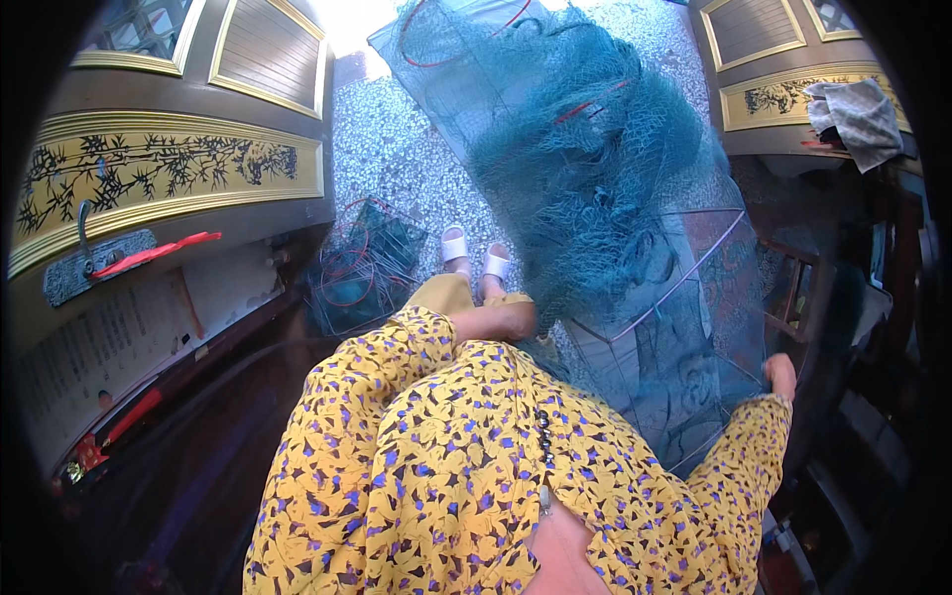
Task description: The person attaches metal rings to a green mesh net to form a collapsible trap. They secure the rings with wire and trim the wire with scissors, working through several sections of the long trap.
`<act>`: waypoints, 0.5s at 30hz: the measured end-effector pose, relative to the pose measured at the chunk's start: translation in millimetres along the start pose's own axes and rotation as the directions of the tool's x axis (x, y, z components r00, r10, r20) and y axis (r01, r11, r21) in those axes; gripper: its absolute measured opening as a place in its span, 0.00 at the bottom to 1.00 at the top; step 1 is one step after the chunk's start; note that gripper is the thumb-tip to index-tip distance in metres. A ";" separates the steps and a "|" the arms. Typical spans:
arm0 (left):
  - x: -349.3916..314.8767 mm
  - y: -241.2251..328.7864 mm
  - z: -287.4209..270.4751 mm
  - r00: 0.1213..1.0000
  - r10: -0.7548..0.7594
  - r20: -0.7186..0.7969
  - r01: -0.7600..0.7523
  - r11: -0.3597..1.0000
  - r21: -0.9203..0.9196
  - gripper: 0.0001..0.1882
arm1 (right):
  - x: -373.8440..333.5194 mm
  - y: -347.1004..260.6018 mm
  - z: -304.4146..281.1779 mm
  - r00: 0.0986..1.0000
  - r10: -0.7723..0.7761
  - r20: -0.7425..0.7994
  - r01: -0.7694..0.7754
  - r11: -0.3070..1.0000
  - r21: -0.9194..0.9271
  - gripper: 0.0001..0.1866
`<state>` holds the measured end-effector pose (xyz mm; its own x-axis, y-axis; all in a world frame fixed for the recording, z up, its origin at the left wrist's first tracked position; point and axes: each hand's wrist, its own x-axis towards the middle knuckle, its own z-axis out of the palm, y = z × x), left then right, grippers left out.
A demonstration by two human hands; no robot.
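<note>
A large blue-green fishing net lies in front of me, bunched into a thick heap at its middle. Nearer to me it spreads into sheer mesh on a thin pale framed hoop. My left hand reaches across my body to the left edge of the netting; its fingers are hidden. Out to the right, my right hand is closed at the mesh's right edge, and the fingers appear curled around it. Red cord shows among the strands.
A smaller dark net with red rings rests on the speckled floor, left of my white slippers. Brown door panels stand on both sides; the left one has a metal handle with a red ribbon. A grey cloth hangs at right.
</note>
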<state>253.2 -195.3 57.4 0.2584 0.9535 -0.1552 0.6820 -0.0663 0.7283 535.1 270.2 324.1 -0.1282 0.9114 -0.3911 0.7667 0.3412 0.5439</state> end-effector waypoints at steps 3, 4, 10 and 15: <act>24.7 40.6 -30.1 0.989 -0.012 0.149 0.036 0.987 -0.158 0.19 | -37.9 122.5 71.9 0.996 -0.057 0.069 0.043 0.981 0.187 0.09; 21.3 25.7 -33.4 1.000 0.004 -0.026 -0.010 0.971 -0.239 0.20 | -43.6 130.1 81.0 0.994 -0.098 0.049 0.083 0.963 0.256 0.09; -55.2 58.9 -182.6 0.800 -0.459 0.387 0.552 0.815 -0.176 0.20 | -32.8 78.0 84.5 0.982 0.084 -0.172 0.001 0.897 0.443 0.14; -115.7 30.7 -210.0 0.711 -0.695 0.101 0.656 0.606 -0.450 0.16 | -9.3 73.5 28.7 0.927 0.203 -0.316 0.018 0.816 0.578 0.22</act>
<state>100.6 -245.9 237.9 -0.2212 0.6946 -0.6845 0.2746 0.7179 0.6398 610.6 280.1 346.4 -0.1621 0.9866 -0.0173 0.9867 0.1623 0.0077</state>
